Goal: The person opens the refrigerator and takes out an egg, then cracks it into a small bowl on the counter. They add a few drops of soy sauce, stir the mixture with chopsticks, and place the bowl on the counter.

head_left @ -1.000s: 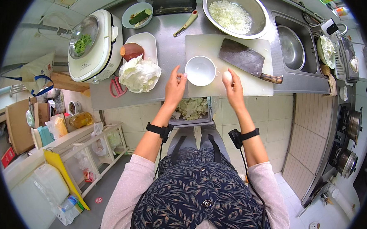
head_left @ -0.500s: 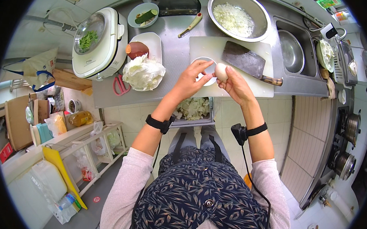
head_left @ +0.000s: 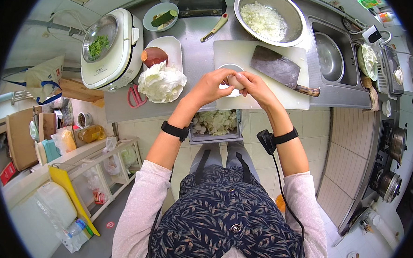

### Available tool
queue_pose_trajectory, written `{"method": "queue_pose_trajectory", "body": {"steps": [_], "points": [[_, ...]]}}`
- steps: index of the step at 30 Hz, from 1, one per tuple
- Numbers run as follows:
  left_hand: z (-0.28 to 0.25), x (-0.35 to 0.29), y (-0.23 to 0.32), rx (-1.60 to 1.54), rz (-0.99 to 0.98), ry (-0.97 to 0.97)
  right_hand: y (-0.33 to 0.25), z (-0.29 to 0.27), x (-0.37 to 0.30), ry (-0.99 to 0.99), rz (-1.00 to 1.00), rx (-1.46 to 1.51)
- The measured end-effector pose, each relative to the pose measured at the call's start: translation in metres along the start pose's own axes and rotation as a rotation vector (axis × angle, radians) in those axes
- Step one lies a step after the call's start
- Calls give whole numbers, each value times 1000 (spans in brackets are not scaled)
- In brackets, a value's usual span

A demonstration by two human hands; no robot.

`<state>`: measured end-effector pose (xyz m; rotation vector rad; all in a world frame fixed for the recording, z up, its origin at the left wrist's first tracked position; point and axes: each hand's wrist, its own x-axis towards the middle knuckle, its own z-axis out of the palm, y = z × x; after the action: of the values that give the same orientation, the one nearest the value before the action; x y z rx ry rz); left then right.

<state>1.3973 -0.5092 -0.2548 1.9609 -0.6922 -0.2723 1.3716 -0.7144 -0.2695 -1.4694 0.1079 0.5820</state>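
Above a small white bowl [head_left: 231,66] on the cutting board [head_left: 287,100], a pale egg [head_left: 236,81] is held between both hands. The fingers of my left hand [head_left: 211,86] are closed round its left side, and the thumb and fingers of my right hand [head_left: 258,88] grip the right side. Much of the egg is covered by fingers, so I cannot tell whether its shell is cracked. To the right lies a broad cleaver [head_left: 275,67] with a wooden handle, flat on the board.
Behind the board stands a steel basin [head_left: 297,31] of chopped white pieces, with a peeler-like knife [head_left: 214,27] beside it. Leftward are a white tray [head_left: 175,48] with cabbage [head_left: 162,83], pink scissors [head_left: 135,97] and a white cooker [head_left: 126,54]. The sink [head_left: 352,66] is right.
My left hand has come over to the egg and now grips it too. My right hand has moved left and turned, carrying the egg over the bowl.
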Motion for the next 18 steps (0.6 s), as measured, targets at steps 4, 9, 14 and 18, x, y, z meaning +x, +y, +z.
{"method": "queue_pose_trajectory", "body": {"steps": [4, 9, 14, 18], "points": [[-3, 2, -2, -28, -43, -8, 0, -1, 7, -4, 27, -12], [-2, 5, -5, 19, -70, 11, 3, -1, 13, 4, -7, -33], [0, 8, -11, 52, -64, 30, 6, -2, 17, 16, 24, -7], [1, 9, -18, 29, -84, 73, 11, 1, 15, 61, -93, 33]]}}
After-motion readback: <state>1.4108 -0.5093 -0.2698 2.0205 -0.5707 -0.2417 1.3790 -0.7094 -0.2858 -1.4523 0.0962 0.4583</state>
